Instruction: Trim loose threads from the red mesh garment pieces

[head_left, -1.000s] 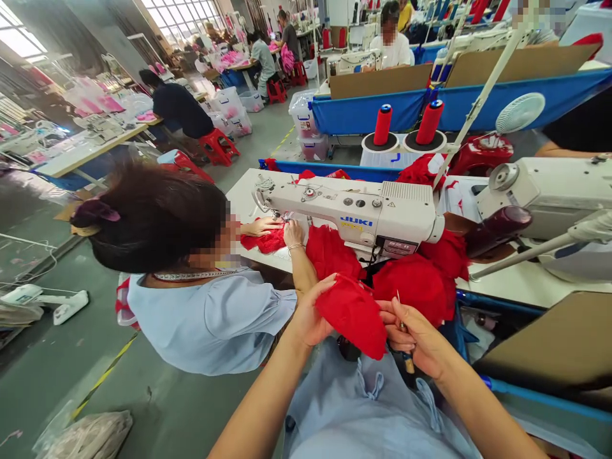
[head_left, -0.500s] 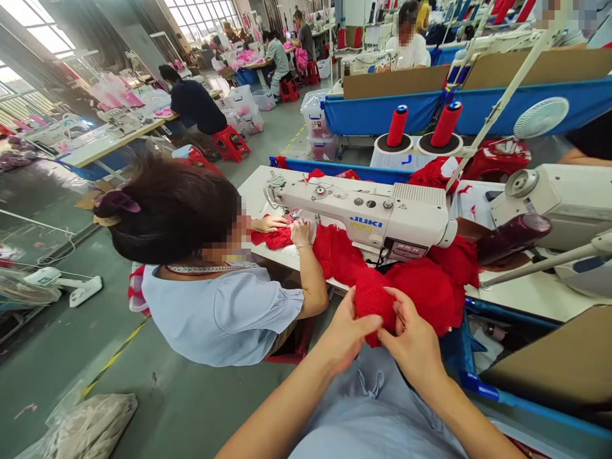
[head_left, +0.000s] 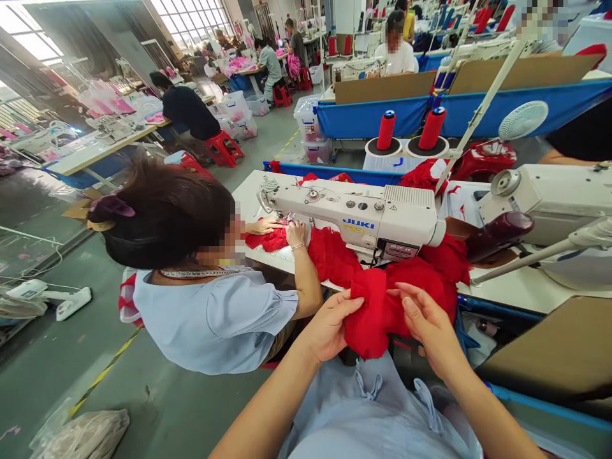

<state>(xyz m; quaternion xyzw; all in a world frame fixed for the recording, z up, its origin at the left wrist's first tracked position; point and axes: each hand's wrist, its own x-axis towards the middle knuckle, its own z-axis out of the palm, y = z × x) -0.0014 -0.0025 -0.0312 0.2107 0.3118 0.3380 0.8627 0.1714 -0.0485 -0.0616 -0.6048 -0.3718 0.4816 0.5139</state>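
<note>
My left hand (head_left: 332, 325) is closed on a piece of red fabric (head_left: 367, 315), its thumb lying on top near the left edge. The piece hangs over my lap in front of the sewing table. My right hand (head_left: 425, 315) is just right of it, fingers stretched out and thumb apart, fingertips close to the fabric's upper right edge; whether they touch it I cannot tell. More red fabric (head_left: 421, 280) is heaped behind, in front of a white sewing machine (head_left: 354, 213). At its needle end, a co-worker's hands (head_left: 296, 234) rest on red lace-like cloth (head_left: 268, 240).
The co-worker in a light blue shirt (head_left: 215, 319) sits close on my left. Two red thread cones (head_left: 386, 131) stand behind the machine. A second sewing machine (head_left: 549, 197) and a cardboard panel (head_left: 549, 350) are at my right. A small white fan (head_left: 523, 120) stands beyond.
My right hand has come off the fabric's lower part and moved right, its fingers opening. The piece now hangs flatter and lower from my left hand. The view has shifted slightly.
</note>
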